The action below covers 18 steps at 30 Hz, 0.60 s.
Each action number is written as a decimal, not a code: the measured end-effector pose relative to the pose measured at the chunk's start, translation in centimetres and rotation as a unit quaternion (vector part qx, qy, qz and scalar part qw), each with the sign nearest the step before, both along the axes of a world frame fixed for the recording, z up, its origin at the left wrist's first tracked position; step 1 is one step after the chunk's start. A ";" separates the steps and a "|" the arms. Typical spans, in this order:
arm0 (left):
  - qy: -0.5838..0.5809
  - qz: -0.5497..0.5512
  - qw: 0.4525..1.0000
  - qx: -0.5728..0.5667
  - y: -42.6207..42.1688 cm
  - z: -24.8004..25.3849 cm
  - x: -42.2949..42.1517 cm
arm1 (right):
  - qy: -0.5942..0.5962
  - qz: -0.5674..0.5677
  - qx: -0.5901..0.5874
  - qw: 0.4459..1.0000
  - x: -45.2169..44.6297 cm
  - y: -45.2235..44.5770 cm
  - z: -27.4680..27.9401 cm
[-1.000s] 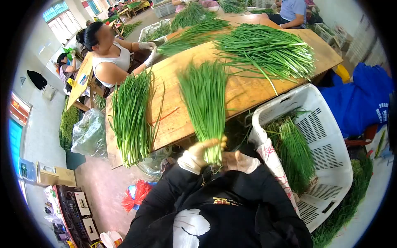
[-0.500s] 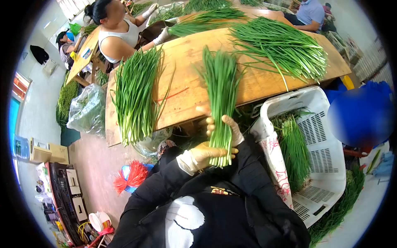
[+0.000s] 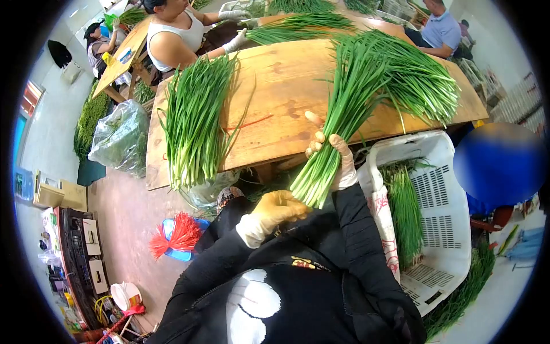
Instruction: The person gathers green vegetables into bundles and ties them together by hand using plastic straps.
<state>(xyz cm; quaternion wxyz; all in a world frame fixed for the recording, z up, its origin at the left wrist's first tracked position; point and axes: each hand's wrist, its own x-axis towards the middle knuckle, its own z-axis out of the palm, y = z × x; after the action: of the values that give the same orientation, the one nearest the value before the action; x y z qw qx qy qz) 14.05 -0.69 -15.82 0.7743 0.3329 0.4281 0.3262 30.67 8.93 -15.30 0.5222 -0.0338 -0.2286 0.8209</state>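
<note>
My right hand (image 3: 333,150), in a pale glove, is wrapped round the lower part of a bunch of garlic chives (image 3: 346,109). The bunch slants, leaves up to the right, pale stem ends down to the left. Its leaves overlap a pile of garlic chives (image 3: 421,77) on the wooden table (image 3: 275,86). My left hand (image 3: 279,207), in a yellowed glove, is just below the stem ends with fingers curled together; whether anything is in them is hidden. Another pile of garlic chives (image 3: 200,120) lies on the table's left, beside a red strip (image 3: 250,124).
A white plastic crate (image 3: 458,229) with chives inside stands at my right, near a blue rounded object (image 3: 498,166). Red ties (image 3: 176,235) lie on a blue holder at my left. A clear bag (image 3: 121,137) stands left of the table. A co-worker (image 3: 172,40) sits across it.
The bunch has moved right and tilted, its leaves now over the right pile. My right hand has gone up and right with it. My left hand has come off the stems.
</note>
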 end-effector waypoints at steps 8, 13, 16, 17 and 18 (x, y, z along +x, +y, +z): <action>0.064 0.000 0.994 0.091 -1.4 -1.0 -2.3 | -0.034 -0.045 0.025 0.998 1.0 0.3 0.7; 0.342 -0.208 0.825 0.399 -1.7 -5.5 -8.3 | -0.045 -0.047 0.046 0.997 2.1 0.9 1.5; 0.221 -0.103 0.916 0.318 1.6 -0.9 -7.0 | -0.101 0.027 0.000 0.995 1.5 0.6 1.6; 0.122 -0.060 0.960 0.246 2.7 1.3 -6.3 | -0.122 0.059 0.003 0.991 1.2 0.6 1.3; 0.020 -0.016 0.985 0.170 3.9 2.7 -5.5 | -0.142 0.090 0.007 0.986 0.7 0.6 1.0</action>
<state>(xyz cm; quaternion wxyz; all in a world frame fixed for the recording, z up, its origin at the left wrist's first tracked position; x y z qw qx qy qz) 8.56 3.23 -13.09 0.7027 0.4727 0.3769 0.3752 31.35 9.51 -14.28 0.4084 -0.1260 -0.3080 0.8500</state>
